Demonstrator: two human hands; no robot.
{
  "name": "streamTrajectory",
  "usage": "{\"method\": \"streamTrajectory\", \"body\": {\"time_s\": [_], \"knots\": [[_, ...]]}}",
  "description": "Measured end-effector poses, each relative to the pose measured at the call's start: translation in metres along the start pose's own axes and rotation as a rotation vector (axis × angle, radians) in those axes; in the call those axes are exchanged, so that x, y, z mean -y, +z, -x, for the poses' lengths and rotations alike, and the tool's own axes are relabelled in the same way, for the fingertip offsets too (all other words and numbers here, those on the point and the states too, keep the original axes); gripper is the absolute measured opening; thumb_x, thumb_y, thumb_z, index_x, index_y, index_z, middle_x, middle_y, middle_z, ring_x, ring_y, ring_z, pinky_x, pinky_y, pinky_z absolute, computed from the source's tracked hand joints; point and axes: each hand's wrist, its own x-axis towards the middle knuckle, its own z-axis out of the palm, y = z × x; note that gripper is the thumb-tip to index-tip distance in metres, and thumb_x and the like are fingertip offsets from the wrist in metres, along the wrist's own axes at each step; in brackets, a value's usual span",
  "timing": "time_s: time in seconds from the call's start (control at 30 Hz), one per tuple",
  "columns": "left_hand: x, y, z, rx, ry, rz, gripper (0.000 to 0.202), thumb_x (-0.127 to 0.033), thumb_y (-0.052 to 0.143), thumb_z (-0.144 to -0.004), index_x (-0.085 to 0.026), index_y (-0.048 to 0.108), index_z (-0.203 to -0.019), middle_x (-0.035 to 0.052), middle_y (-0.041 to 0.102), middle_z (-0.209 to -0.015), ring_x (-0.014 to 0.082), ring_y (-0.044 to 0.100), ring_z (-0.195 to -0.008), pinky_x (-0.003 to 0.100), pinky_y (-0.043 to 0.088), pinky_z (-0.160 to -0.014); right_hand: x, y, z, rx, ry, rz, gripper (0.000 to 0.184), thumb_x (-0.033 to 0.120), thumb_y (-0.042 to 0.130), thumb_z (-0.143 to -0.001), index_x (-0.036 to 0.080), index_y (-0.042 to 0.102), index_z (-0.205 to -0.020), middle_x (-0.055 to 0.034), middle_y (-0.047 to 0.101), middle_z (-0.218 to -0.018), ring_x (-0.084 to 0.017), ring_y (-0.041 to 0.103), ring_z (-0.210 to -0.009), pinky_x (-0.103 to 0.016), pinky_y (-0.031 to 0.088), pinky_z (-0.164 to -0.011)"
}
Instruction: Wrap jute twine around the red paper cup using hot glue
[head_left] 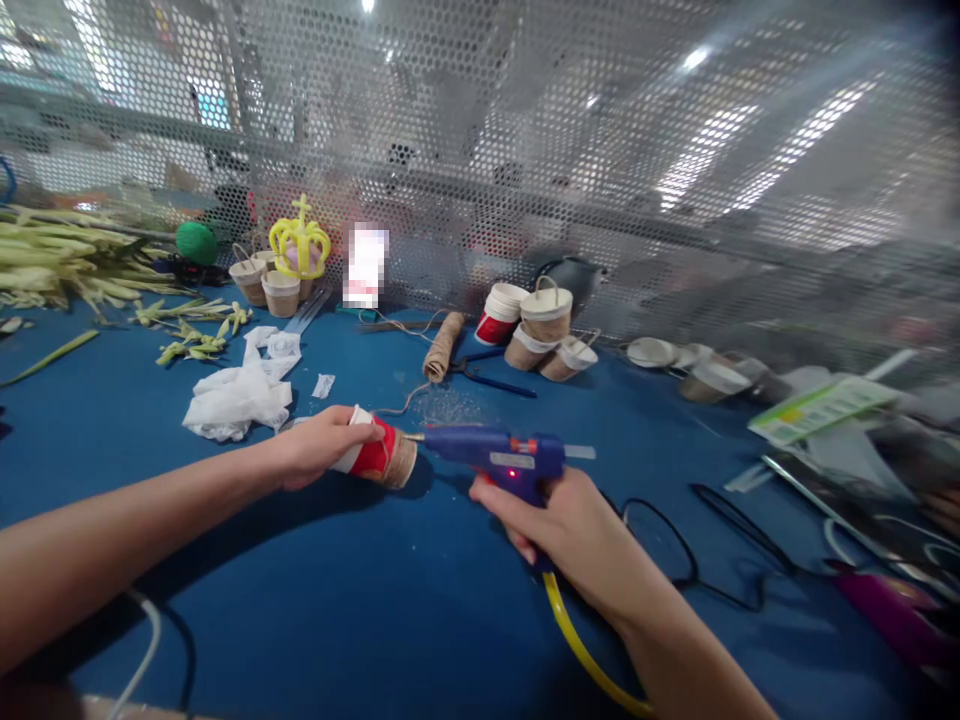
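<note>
Left of centre in the frame, the left hand (319,447) clamps a paper cup (382,458), its base end wrapped in twine (402,463), its red stretch (367,463) apparently left to cover. The right hand (547,515) grips a glue gun (487,448), nozzle (412,437) beside the cup. Above right of centre, wrapped cups (546,327) look finished.

The glue gun (469,446) at mid-frame looks like smooth plastic; the cup (367,460) left of it, smooth paper banded with rough, fibrous twine (403,466). Matt surface (420,610) below; perforated metal-looking mesh (450,120) across the top.
</note>
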Motion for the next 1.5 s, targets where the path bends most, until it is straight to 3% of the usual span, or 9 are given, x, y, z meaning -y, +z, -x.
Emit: {"method": "streamTrajectory", "body": {"time_s": [0.1, 0.2, 0.33, 0.57, 1.0, 1.17, 1.37, 1.5], "knots": [[0.000, -0.002, -0.002, 0.030, 0.015, -0.073, 0.023, -0.030, 0.056, -0.068, -0.010, 0.063, -0.079, 0.0053, 0.067, -0.075, 0.0142, 0.058, -0.064, 0.024, 0.040, -0.061, 0.002, 0.007, 0.005, -0.036, -0.075, 0.146, 0.019, 0.034, 0.053, -0.074, 0.017, 0.059, -0.075, 0.0048, 0.048, -0.042, -0.011, 0.046, -0.039, -0.023, 0.040, -0.042], [0.001, -0.003, -0.004, 0.054, 0.031, -0.088, 0.028, -0.032, 0.056, -0.068, -0.010, 0.063, -0.083, 0.0067, 0.068, -0.078, 0.0176, 0.060, -0.070, 0.026, 0.042, -0.065, 0.003, 0.011, 0.007, -0.115, -0.199, 0.237, 0.016, 0.032, 0.054, -0.072, 0.018, 0.060, -0.078, 0.0011, 0.061, -0.060, -0.015, 0.056, -0.055, -0.025, 0.046, -0.054], [0.001, -0.002, -0.003, 0.055, 0.017, -0.071, 0.029, -0.032, 0.056, -0.067, -0.010, 0.063, -0.084, 0.0074, 0.069, -0.078, 0.0190, 0.061, -0.073, 0.028, 0.043, -0.069, 0.005, 0.013, 0.007, -0.151, -0.284, 0.268, 0.013, 0.028, 0.052, -0.073, 0.020, 0.060, -0.077, -0.0012, 0.065, -0.073, -0.017, 0.059, -0.066, -0.027, 0.048, -0.063], [-0.004, 0.001, 0.000, 0.082, 0.025, -0.057, 0.024, -0.027, 0.056, -0.066, -0.011, 0.065, -0.081, 0.0070, 0.070, -0.080, 0.0170, 0.062, -0.070, 0.027, 0.044, -0.069, 0.002, 0.017, 0.008, -0.158, -0.236, 0.333, 0.011, 0.030, 0.053, -0.072, 0.020, 0.054, -0.066, -0.0016, 0.061, -0.065, -0.018, 0.055, -0.059, -0.029, 0.047, -0.059], [-0.001, 0.001, -0.002, 0.118, 0.074, -0.099, 0.022, -0.024, 0.053, -0.068, -0.011, 0.064, -0.081, 0.0056, 0.069, -0.079, 0.0159, 0.061, -0.070, 0.027, 0.044, -0.068, 0.001, 0.018, 0.008, -0.146, -0.189, 0.297, 0.011, 0.030, 0.054, -0.073, 0.021, 0.054, -0.068, -0.0041, 0.063, -0.074, -0.022, 0.059, -0.074, -0.030, 0.046, -0.063], [0.000, 0.001, -0.001, 0.150, 0.068, -0.080, 0.023, -0.025, 0.052, -0.069, -0.011, 0.064, -0.084, 0.0061, 0.069, -0.082, 0.0155, 0.061, -0.072, 0.026, 0.044, -0.069, 0.001, 0.018, 0.009, -0.111, -0.176, 0.298, 0.013, 0.031, 0.055, -0.071, 0.022, 0.052, -0.063, -0.0025, 0.061, -0.067, -0.020, 0.058, -0.066, -0.030, 0.047, -0.060], [0.003, 0.000, 0.001, 0.074, 0.135, -0.323, 0.026, -0.031, 0.049, -0.073, -0.011, 0.063, -0.083, 0.0044, 0.067, -0.081, 0.0148, 0.056, -0.068, 0.023, 0.041, -0.062, 0.006, 0.016, 0.008, -0.130, -0.127, 0.241, 0.008, 0.028, 0.057, -0.067, 0.021, 0.055, -0.065, -0.0019, 0.062, -0.062, -0.021, 0.059, -0.061, -0.030, 0.048, -0.057], [0.005, -0.004, 0.003, 0.124, 0.221, -0.465, 0.030, -0.034, 0.044, -0.077, -0.013, 0.063, -0.087, 0.0031, 0.065, -0.082, 0.0144, 0.053, -0.068, 0.022, 0.039, -0.063, 0.011, 0.013, 0.007, -0.163, -0.173, 0.177, 0.011, 0.027, 0.056, -0.067, 0.022, 0.059, -0.076, -0.0018, 0.066, -0.072, -0.020, 0.060, -0.065, -0.030, 0.048, -0.062]]}}
